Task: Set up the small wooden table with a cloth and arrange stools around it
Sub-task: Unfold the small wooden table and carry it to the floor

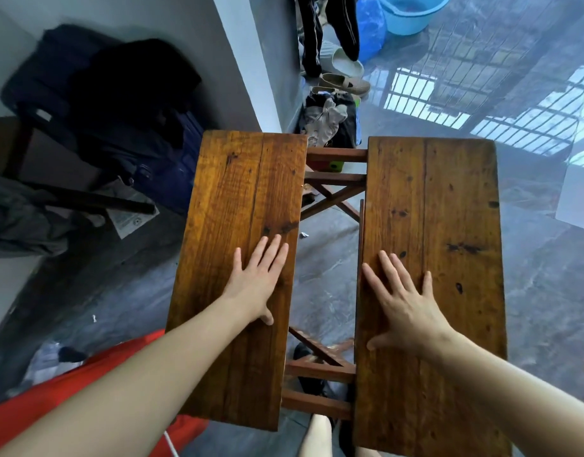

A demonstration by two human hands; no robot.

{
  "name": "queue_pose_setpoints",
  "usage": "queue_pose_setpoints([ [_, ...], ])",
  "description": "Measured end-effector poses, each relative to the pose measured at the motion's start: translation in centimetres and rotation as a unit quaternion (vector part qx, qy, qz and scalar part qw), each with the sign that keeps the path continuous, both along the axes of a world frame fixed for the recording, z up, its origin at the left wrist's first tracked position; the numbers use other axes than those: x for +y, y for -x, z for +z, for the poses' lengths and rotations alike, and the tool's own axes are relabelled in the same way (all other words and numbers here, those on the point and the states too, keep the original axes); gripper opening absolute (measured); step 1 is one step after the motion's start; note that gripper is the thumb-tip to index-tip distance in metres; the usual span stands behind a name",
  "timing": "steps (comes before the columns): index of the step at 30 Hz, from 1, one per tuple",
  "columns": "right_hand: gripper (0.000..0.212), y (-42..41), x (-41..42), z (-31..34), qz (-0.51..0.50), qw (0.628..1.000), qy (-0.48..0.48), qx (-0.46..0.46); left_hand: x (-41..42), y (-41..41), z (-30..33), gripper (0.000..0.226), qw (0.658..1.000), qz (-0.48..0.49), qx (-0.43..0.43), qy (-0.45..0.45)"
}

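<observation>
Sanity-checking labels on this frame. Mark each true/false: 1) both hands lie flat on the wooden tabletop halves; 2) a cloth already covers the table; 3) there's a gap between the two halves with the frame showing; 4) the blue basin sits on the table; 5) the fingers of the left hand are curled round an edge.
1) True: the left hand and right hand lie flat, one on the left tabletop half, one on the right tabletop half.
2) False: the wood is bare.
3) True: the wooden frame and floor show through.
4) False: the blue basin stands on the floor, far off.
5) False: its fingers are straight, spread on top.
</observation>
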State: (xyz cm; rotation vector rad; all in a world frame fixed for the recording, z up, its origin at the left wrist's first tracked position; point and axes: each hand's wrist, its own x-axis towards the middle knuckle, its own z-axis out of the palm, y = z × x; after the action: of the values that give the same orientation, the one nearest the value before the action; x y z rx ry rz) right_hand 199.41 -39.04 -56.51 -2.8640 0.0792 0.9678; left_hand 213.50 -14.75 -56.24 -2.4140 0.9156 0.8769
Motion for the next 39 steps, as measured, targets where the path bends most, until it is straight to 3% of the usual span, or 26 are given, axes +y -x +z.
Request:
queue_pose_setpoints([
  [9, 0.141, 0.1, 0.0, -0.2, -0.011, 1.000, -0.010, -0.011, -0.1, 0.2, 0.3, 0.150, 0.987, 0.161, 0.020, -0.018],
  [15, 0.134, -0.1, -0.1, -0.4, -0.020, 0.999, -0.024, -0.009, 0.8, 0.3, 0.5, 0.142, 0.984, 0.176, 0.005, 0.024],
  [17, 0.118, -0.2, -0.2, -0.4, -0.032, 0.998, -0.044, -0.017, 1.0, 0.3, 0.6, 0.130, 0.982, 0.184, -0.002, 0.041],
  [21, 0.095, -0.2, -0.3, -0.4, -0.052, 0.996, -0.065, -0.028, 2.3, -0.4, 0.8, 0.059, 0.952, 0.247, -0.023, 0.179],
  [23, 0.086, -0.5, -0.7, -0.3, -0.054, 0.996, -0.063, -0.039, 3.5, -0.4, 0.5, 0.050, 0.947, 0.239, -0.041, 0.212],
  [26, 0.073, -0.7, -1.5, -0.2, -0.044, 0.995, -0.048, -0.069, 5.0, 0.2, 0.0, 0.053, 0.932, 0.271, -0.079, 0.228],
  [28, 0.066, -0.7, -1.8, -0.2, -0.042, 0.995, -0.040, -0.080, 5.7, 0.4, -0.4, 0.070, 0.900, 0.370, -0.106, 0.205],
  [31, 0.063, -0.8, -1.3, -0.2, -0.062, 0.993, -0.048, -0.083, 6.8, 0.3, -0.6, 0.096, 0.838, 0.518, -0.079, 0.156],
  [33, 0.064, -0.9, -1.0, -0.1, -0.079, 0.991, -0.052, -0.092, 7.2, 0.3, -0.9, 0.099, 0.836, 0.524, -0.066, 0.151],
  [36, 0.078, -1.0, -1.3, 0.1, -0.142, 0.983, -0.016, -0.116, 7.6, 0.0, -1.2, 0.099, 0.840, 0.513, -0.076, 0.158],
  [39, 0.114, -1.1, -3.1, -0.1, -0.240, 0.965, 0.031, -0.099, 8.2, -0.2, -1.3, 0.096, 0.839, 0.512, -0.074, 0.170],
])
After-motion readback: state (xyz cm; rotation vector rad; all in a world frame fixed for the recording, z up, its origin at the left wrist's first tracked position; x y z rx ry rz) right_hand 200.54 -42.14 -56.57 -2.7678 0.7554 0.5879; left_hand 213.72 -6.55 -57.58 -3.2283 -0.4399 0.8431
